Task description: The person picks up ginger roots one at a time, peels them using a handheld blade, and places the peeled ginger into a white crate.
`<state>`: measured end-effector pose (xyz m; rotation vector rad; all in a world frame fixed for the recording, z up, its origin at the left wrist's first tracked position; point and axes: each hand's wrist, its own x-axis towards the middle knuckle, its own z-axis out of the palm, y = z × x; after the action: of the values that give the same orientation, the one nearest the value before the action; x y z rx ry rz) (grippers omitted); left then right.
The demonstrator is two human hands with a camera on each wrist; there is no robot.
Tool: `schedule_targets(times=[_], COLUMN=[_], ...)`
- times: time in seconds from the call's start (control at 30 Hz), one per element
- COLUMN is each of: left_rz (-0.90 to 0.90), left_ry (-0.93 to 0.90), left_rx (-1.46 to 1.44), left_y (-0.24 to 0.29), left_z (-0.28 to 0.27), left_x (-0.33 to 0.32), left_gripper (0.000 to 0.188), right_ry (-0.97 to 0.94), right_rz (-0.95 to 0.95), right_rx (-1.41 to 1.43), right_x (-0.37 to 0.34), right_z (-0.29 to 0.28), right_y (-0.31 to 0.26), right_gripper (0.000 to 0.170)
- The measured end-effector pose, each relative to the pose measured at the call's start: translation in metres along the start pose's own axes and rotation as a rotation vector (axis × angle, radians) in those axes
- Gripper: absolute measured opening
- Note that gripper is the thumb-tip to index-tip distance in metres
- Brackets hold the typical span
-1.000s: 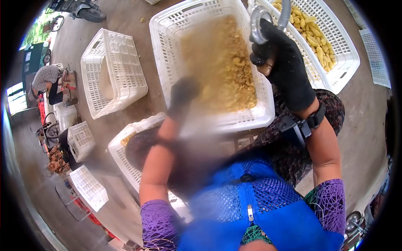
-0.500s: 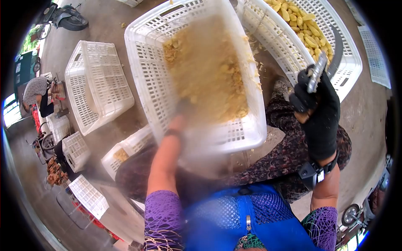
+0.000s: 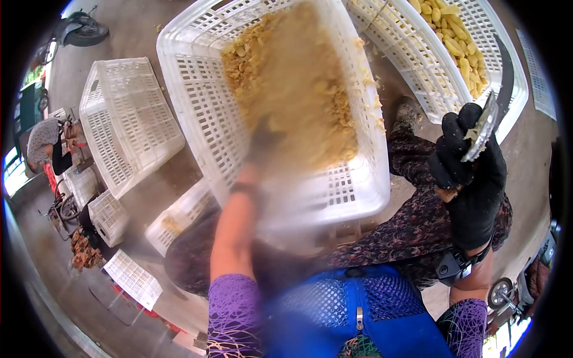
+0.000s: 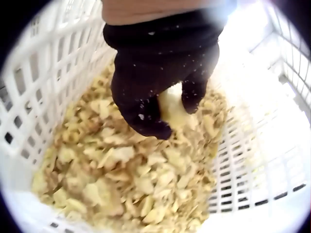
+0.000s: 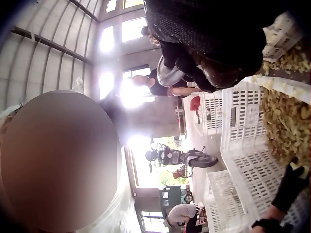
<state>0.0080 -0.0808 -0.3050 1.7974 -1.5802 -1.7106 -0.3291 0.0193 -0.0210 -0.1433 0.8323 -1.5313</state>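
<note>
My left hand [image 3: 265, 140], in a black glove, is low inside a large white slatted crate [image 3: 191, 77]. Blur covers it in the head view. The left wrist view shows its thumb and fingers pinching a pale yellow piece [image 4: 172, 106] just above a bed of yellowish peelings [image 4: 121, 170]. To the right of that crate, my right hand [image 3: 474, 173], also black-gloved, grips the silvery wrapped handle [image 3: 480, 128] of a curved knife. Its dark blade [image 3: 505, 80] points up and overlaps the neighbouring crate in the head view.
Yellow elongated pieces [image 3: 456, 45] fill part of another white crate [image 3: 412, 59] at upper right. White crates [image 3: 128, 125] stand on the floor at left. A smaller crate [image 3: 179, 221] sits by the left knee. Another person [image 3: 45, 140] sits farther off, below a parked motorcycle [image 3: 83, 30].
My right hand has moved right and down with the knife, away from the large crate's edge. My left hand has stayed at the large crate, reaching among the peelings. The head view has shifted.
</note>
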Motion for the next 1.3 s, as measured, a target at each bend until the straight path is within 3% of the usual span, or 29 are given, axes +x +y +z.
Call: schedule_targets(times=[0.03,0.07,0.13,0.2,0.23,0.27,0.33,0.37,0.43,0.47,0.53,0.57,0.6,0.63,0.67,0.73,0.77,0.8,0.87,0.9,0.97,1.0,1.03,1.07,1.13,1.17,1.23,1.27,1.3], left_rz=[0.207,0.219,0.063,0.188,0.298,0.308,0.498,0.506,0.199,0.207,0.64,0.647,0.775,0.9,0.908,0.855,0.862,0.897,0.938,0.969,1.006,0.808,0.59,0.596,1.129,1.132,0.898,0.901,0.771], left_ry=[-0.011,-0.015,-0.216,-0.192,-0.162,-0.163,-0.112,-0.111,-0.234,-0.232,-0.165,-0.161,-0.007,0.152,0.158,0.192,0.203,0.24,0.284,0.221,0.164,-0.025,-0.209,-0.208,0.064,0.067,-0.088,-0.085,-0.007], left_rx=[0.01,0.015,-0.213,-0.072,0.059,0.066,0.258,0.266,-0.218,-0.211,0.475,0.479,0.564,0.643,0.644,0.671,0.673,0.699,0.722,0.641,0.557,0.174,-0.201,-0.203,0.538,0.541,0.076,0.077,0.071], left_y=[0.007,0.013,0.088,0.11,0.117,0.124,0.139,0.145,0.165,0.171,0.184,0.19,0.203,0.213,0.217,0.224,0.225,0.227,0.23,0.234,0.243,0.249,0.255,0.264,0.28,0.281,0.28,0.27,0.261], left_z=[0.0,0.001,0.006,0.013,0.016,0.019,0.024,0.025,0.028,0.029,0.03,0.031,0.035,0.039,0.041,0.045,0.047,0.048,0.051,0.053,0.057,0.06,0.062,0.061,0.057,0.057,0.061,0.062,0.063], left_x=[0.006,0.004,-0.029,-0.044,-0.051,-0.057,-0.069,-0.073,-0.083,-0.088,-0.098,-0.105,-0.115,-0.124,-0.13,-0.142,-0.147,-0.151,-0.158,-0.164,-0.176,-0.184,-0.19,-0.193,-0.198,-0.199,-0.203,-0.202,-0.199], left_gripper=[0.06,0.06,0.061,0.06,0.059,0.059,0.056,0.056,0.047,0.047,0.041,0.041,0.039,0.038,0.038,0.037,0.037,0.036,0.035,0.035,0.036,0.037,0.039,0.039,0.037,0.037,0.04,0.04,0.04], right_ry=[-0.003,0.065,0.131,0.121,0.419,0.417,0.336,0.333,0.266,0.23,0.18,0.2,0.219,0.11,0.103,0.153,0.121,0.11,-0.174,-0.046,-0.02,0.012,-0.089,-0.092,-0.364,-0.365,-0.418,-0.42,-0.442], right_rz=[-0.012,0.011,0.019,0.013,-0.105,-0.115,-0.097,-0.106,-0.059,-0.035,-0.073,-0.007,0.059,-0.014,-0.021,0.141,-0.103,-0.112,-0.14,-0.022,0.038,0.105,0.08,0.076,-0.938,-0.943,-0.858,-0.862,-0.835], right_rx=[0.004,0.017,0.037,0.036,-0.236,-0.229,-0.349,-0.341,-0.216,-0.154,-0.251,-0.218,-0.185,-0.271,-0.273,-0.28,-0.27,-0.271,-0.443,-0.48,-0.38,-0.274,-0.449,-0.454,-1.33,-1.327,-1.304,-1.303,-1.349], right_x=[-0.002,-0.004,-0.011,-0.017,-0.012,-0.013,-0.012,-0.011,-0.009,-0.007,-0.005,-0.005,-0.003,-0.002,-0.002,-0.001,0.005,0.002,-0.008,-0.009,-0.012,-0.013,-0.008,-0.001,0.005,0.003,-0.002,-0.004,-0.004], right_z=[0.001,0.003,-0.003,-0.017,0.01,0.009,0.006,0.005,0.007,0.006,-0.004,-0.005,-0.008,-0.015,-0.016,-0.003,-0.01,-0.003,0.01,0.011,0.017,0.019,0.006,-0.002,-0.007,-0.008,-0.009,-0.008,-0.007], right_y=[-0.001,-0.003,-0.007,-0.008,-0.002,-0.005,-0.008,-0.007,-0.009,-0.01,-0.006,-0.005,-0.001,0.005,0.007,0.012,0.037,0.035,0.032,0.038,0.046,0.048,0.046,0.046,0.042,0.04,0.038,0.036,0.033], right_gripper=[0.028,0.029,0.031,0.031,0.028,0.028,0.023,0.023,0.018,0.016,0.016,0.017,0.017,0.016,0.016,0.014,0.015,0.015,0.017,0.02,0.022,0.023,0.02,0.02,0.027,0.027,0.04,0.04,0.035])
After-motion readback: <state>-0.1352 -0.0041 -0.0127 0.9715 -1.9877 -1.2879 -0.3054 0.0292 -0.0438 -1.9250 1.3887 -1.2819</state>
